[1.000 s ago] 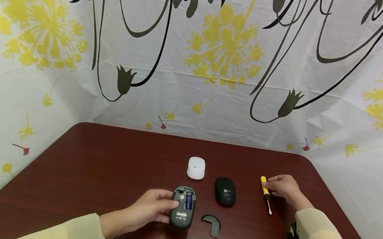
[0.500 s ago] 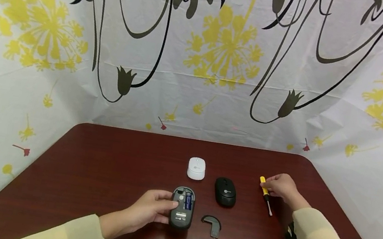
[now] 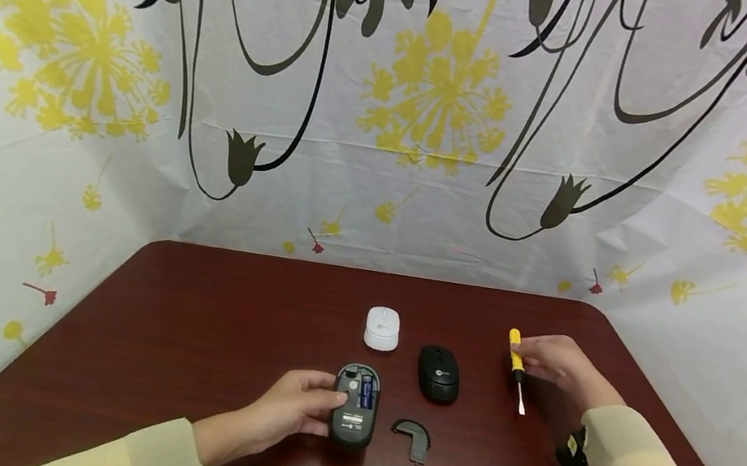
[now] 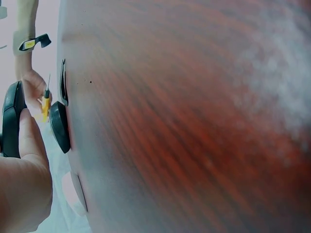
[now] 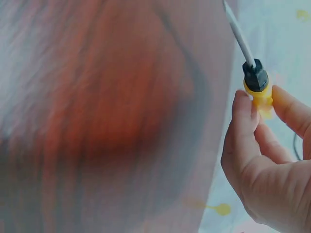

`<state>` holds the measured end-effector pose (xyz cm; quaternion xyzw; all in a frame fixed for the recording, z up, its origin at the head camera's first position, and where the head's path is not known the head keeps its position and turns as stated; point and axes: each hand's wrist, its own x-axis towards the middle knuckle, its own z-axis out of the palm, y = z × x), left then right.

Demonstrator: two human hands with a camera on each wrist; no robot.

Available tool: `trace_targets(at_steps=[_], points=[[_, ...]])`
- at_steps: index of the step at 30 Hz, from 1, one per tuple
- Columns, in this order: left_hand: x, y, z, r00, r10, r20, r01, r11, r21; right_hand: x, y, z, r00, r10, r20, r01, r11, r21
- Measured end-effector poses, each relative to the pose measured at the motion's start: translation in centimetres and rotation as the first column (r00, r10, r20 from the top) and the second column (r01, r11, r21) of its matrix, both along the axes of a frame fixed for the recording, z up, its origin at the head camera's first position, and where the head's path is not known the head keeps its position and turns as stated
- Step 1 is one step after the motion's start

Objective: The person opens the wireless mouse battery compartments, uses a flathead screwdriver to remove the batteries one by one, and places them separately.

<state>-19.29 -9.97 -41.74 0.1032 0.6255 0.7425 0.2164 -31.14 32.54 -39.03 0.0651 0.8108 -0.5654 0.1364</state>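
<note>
My left hand (image 3: 297, 402) grips a dark grey computer mouse (image 3: 353, 419) by its left side. The mouse's underside faces me, its compartment exposed with a blue battery (image 3: 367, 392) inside. In the left wrist view the same mouse (image 4: 11, 121) is seen edge-on beside the thumb. Over at the right, my right hand (image 3: 562, 364) pinches a screwdriver (image 3: 517, 362) by its yellow handle, the blade pointing toward the near side. The right wrist view has the screwdriver (image 5: 255, 77) between thumb and fingers, raised off the table. A curved grey battery cover (image 3: 414, 440) lies right of the held mouse.
A black mouse (image 3: 439, 374) rests on the dark red table (image 3: 240, 318) between my hands. Behind it, slightly left, sits a white mouse (image 3: 383, 329). A patterned cloth (image 3: 353, 180) hangs past the table's far edge.
My right hand has lifted the screwdriver off the table and turned it a little more upright. The left hand and the mouse it holds have stayed put.
</note>
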Motion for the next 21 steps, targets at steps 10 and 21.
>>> trace_targets(at_steps=[10,21], points=[[0.0,0.0,0.0,1.000,0.000,0.003,0.000,1.000,-0.003,0.7,-0.7,2.2,1.000,0.018,-0.007,-0.019,0.972,-0.236],[0.1,0.0,0.1,1.000,-0.005,0.003,0.005,1.000,-0.004,3.0,-4.5,4.6,0.997,0.000,-0.083,-0.026,0.948,-0.318]])
